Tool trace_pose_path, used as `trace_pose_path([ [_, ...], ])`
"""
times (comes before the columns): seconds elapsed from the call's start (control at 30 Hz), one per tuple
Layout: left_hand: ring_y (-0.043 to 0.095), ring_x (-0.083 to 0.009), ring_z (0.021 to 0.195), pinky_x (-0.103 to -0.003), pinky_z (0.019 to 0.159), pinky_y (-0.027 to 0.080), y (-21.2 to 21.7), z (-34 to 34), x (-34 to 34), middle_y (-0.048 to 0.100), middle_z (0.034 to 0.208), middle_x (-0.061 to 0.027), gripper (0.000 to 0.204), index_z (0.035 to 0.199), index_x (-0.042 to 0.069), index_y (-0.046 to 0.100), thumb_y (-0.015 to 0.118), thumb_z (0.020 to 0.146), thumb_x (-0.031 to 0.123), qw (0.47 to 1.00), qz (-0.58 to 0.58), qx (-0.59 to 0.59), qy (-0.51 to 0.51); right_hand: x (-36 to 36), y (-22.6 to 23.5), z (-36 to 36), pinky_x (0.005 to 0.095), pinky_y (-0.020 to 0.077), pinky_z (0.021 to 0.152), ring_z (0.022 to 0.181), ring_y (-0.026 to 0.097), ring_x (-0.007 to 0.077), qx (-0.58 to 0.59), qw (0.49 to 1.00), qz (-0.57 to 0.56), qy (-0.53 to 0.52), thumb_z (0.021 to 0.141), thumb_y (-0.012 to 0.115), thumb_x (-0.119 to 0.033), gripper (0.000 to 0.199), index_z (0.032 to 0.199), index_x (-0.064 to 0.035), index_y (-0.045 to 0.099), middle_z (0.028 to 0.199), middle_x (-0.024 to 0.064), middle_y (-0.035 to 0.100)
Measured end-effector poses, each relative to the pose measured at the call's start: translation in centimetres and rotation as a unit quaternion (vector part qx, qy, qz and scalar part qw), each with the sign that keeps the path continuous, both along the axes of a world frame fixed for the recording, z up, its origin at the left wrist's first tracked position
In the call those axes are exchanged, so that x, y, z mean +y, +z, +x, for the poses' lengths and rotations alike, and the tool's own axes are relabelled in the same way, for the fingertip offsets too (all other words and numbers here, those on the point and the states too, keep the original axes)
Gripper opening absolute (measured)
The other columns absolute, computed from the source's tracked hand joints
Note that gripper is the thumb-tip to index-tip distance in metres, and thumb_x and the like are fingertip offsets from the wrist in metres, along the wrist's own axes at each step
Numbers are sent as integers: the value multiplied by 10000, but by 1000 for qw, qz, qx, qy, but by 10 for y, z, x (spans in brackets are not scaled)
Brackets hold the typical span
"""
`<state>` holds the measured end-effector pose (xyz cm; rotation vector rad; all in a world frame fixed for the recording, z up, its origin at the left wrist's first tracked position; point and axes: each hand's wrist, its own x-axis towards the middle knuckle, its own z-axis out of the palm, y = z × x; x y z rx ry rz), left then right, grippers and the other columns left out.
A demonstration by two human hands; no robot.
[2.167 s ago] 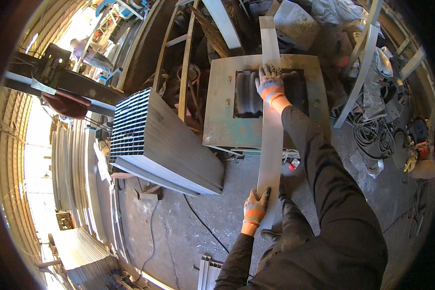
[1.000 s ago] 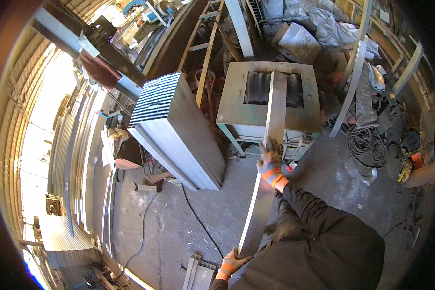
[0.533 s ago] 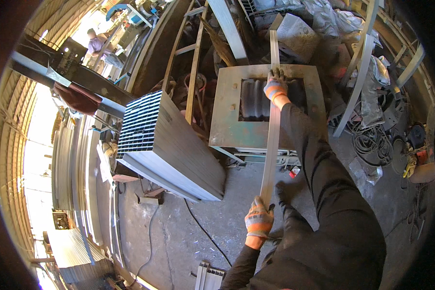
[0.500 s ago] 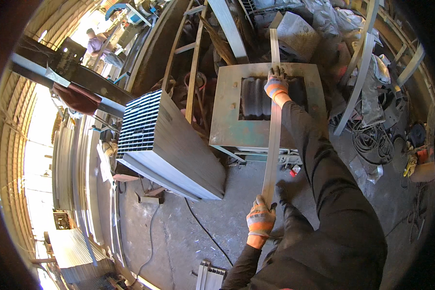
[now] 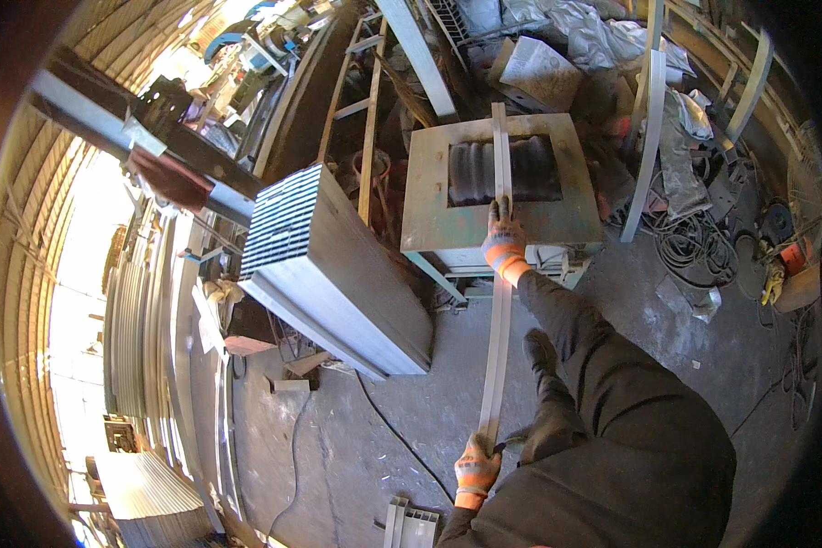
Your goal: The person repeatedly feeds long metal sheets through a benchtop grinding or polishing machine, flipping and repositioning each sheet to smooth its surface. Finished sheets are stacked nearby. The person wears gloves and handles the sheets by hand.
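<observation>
A long, narrow grey metal profile [image 5: 493,365] runs away from me. Its far part crosses the top of a square metal stand [image 5: 425,215] with a dark, ribbed opening [image 5: 534,169]. My left hand [image 5: 478,470], in an orange and grey glove, is closed round the profile's near end. Farther along, just short of the stand's front edge, my gloved right hand [image 5: 505,245] lies over the profile and holds it from above, its fingers pointing away from me. The underside of this grip is hidden.
Left of the stand rises a tall stack of metal profiles [image 5: 365,292]. A black cable [image 5: 388,425] crosses the floor. Short profile pieces [image 5: 411,525] lie at the lower edge. Coiled cables [image 5: 694,260] and scrap lie at the right, beside a leaning metal strip [image 5: 647,151].
The profile has been drawn back toward me, its far end now over the stand. Both hands have come nearer, the right from above the opening to short of the stand's front edge.
</observation>
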<state>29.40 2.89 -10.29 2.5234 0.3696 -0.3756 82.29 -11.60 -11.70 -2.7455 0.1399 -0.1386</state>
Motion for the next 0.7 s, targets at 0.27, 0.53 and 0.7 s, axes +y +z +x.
trace_pose_path([
  [0.27,690,-455,1267,-542,1066,553,-15,-233,85,715,1347,-225,834,1452,53,592,919,856,535,999,7,41,-14,41,-65,-230,452,424,1293,1575,472,435,-204,955,212,46,878,736,-70,804,1652,-44,518,1735,267,446],
  [0.53,779,-438,1061,-491,923,597,-3,-180,53,809,1071,-253,694,1157,15,772,757,980,686,959,-210,64,180,-11,-89,-171,390,353,1337,1614,455,373,-86,776,623,59,998,697,-73,677,1655,-43,539,1727,249,494],
  [0.7,758,-472,1075,-565,933,578,9,-134,12,803,1085,-253,733,1153,44,739,695,974,753,994,-31,41,98,-18,-35,-116,574,296,1348,1645,362,463,-85,996,10,-4,1075,647,-511,735,1664,-84,543,1824,182,356],
])
